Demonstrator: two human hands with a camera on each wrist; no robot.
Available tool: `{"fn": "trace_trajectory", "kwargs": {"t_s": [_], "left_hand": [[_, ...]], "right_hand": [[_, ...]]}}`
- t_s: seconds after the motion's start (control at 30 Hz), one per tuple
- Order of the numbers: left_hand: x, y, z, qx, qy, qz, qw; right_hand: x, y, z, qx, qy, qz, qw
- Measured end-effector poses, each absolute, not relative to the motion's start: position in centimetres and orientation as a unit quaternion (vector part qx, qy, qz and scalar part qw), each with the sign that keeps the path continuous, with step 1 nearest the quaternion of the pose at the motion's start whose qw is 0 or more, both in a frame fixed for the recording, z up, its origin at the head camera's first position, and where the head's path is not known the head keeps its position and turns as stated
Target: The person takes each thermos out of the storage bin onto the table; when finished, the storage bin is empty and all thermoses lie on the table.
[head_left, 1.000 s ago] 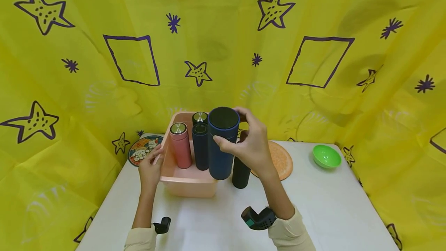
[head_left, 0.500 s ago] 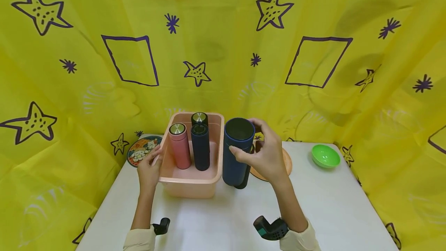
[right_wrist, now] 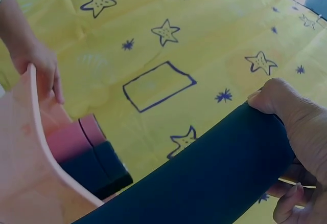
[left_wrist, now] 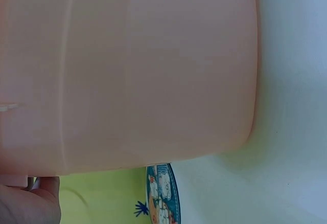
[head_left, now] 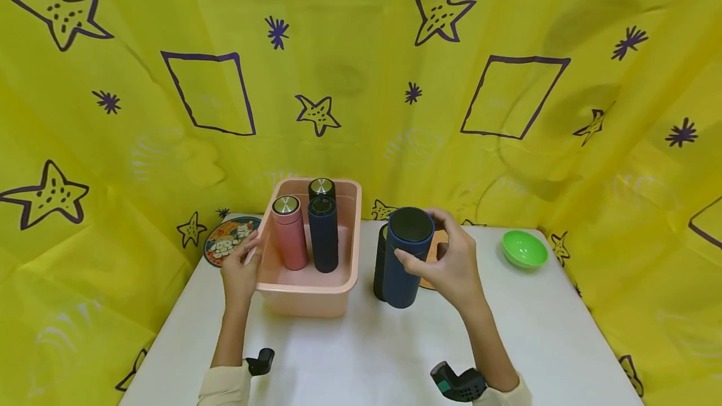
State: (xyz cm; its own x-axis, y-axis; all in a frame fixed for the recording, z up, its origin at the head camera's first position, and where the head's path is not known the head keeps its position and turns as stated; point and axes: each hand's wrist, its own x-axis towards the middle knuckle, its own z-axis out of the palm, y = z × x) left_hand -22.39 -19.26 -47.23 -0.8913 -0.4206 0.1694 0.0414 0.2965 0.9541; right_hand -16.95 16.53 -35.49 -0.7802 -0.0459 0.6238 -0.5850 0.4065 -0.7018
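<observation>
My right hand (head_left: pixel 455 262) holds a wide blue thermos flask (head_left: pixel 403 284) upright near its top, thumb in front and fingers behind. In the right wrist view the flask (right_wrist: pixel 204 173) runs across the lower middle under the thumb. A slimmer black flask (head_left: pixel 380 274) stands just left of it, partly hidden by it. With my left hand (head_left: pixel 239 271) I grip the left rim of a pink plastic tub (head_left: pixel 304 302). Inside the tub stand a pink flask (head_left: pixel 291 240), a navy flask (head_left: pixel 323 243) and, behind that one, a black flask with a silvery lid (head_left: pixel 322 187).
A green bowl (head_left: pixel 524 249) sits at the right back of the white table (head_left: pixel 507 331). Behind the left hand lies a patterned round plate (head_left: pixel 225 243). An orange round mat (head_left: pixel 431 277) shows behind the right hand. A yellow curtain (head_left: pixel 361 67) closes off the back and sides.
My right hand has carried the blue flask from over the tub's right side out to the right and lower, past the standing black flask. My left hand stays on the tub's rim.
</observation>
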Motion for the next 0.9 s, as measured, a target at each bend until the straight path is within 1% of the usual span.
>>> {"fn": "trace_trajectory", "kwargs": {"t_s": [0.27, 0.53, 0.9], "left_hand": [[-22.3, -19.3, -47.4, 0.126, -0.788, -0.569, 0.2], [-22.5, -19.4, -47.6, 0.129, -0.784, -0.574, 0.2], [-22.5, -19.4, -47.6, 0.124, -0.784, -0.574, 0.202]], "right_hand": [[-17.0, 18.2, -37.0, 0.17, -0.804, 0.506, 0.262], [-17.6, 19.6, -38.8, 0.112, -0.828, 0.48, 0.269], [-18.9, 20.5, -41.4, 0.05, -0.85, 0.469, 0.234]]}}
